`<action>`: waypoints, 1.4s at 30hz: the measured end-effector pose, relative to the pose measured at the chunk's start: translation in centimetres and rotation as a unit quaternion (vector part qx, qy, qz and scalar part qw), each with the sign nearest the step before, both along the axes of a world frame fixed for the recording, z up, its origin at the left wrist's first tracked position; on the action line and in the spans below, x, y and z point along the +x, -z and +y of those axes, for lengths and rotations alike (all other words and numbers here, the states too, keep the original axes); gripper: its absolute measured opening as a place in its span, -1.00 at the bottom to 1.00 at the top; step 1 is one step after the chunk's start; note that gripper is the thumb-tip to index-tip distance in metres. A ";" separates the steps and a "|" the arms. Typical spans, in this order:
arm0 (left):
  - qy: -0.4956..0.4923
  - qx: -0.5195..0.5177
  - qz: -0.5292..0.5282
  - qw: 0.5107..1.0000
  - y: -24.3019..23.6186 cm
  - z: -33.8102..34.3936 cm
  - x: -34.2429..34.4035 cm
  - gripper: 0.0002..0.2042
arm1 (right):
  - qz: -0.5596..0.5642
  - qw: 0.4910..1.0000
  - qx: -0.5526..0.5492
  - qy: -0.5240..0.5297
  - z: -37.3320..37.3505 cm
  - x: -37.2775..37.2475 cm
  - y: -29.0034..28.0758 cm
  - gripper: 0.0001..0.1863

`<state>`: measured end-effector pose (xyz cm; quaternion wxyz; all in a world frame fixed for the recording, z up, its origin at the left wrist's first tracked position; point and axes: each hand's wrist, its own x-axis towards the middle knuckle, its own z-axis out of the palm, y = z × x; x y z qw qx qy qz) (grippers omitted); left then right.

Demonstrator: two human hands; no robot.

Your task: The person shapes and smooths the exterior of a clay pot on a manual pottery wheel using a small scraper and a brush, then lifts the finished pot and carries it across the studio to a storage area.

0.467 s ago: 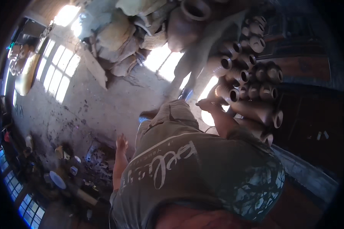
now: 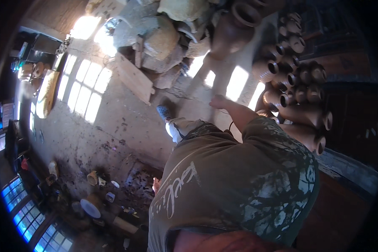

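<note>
My right hand hangs out in front of me over the floor, loosely open, with nothing visible in it. The nearest things to it are brown clay pots, lying on their sides in a stacked group to the right. My left hand shows only in part beside my shirt; its visible fingers look loose and no object shows in them. A blue clog is on my outstretched foot, on the sunlit concrete floor. A large upright brown jar stands ahead.
Large pale broken pottery pieces are heaped ahead, with a wooden board leaning before them. A long pale wooden piece is at far left. On the lower left are a white basin, small containers and dark debris. Windows line that side.
My foot in the blue clog has come forward into view. My right hand has moved away from the stacked pots, and my left hand has dropped back, mostly behind my shirt. The view has shifted.
</note>
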<state>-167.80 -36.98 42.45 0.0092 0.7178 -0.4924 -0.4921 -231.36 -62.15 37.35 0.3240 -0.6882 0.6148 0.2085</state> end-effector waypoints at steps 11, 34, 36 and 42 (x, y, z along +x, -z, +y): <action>-0.347 0.089 0.095 0.929 -4.4 -22.3 18.5 -0.39 | -0.104 0.991 -0.012 0.082 -20.2 26.6 0.6 -0.68; -0.237 0.088 0.054 0.966 -2.4 -60.1 55.9 -0.37 | 0.076 0.942 0.192 0.266 -4.8 44.1 0.5 -0.73; -0.233 0.087 0.037 0.968 -2.8 -62.1 58.0 -0.37 | 0.090 0.943 0.204 0.248 -3.1 51.4 -0.9 -0.67; -0.205 0.140 0.110 0.962 -0.3 -68.5 58.1 -0.35 | 0.079 0.957 0.128 0.249 -4.5 59.9 -2.0 -0.73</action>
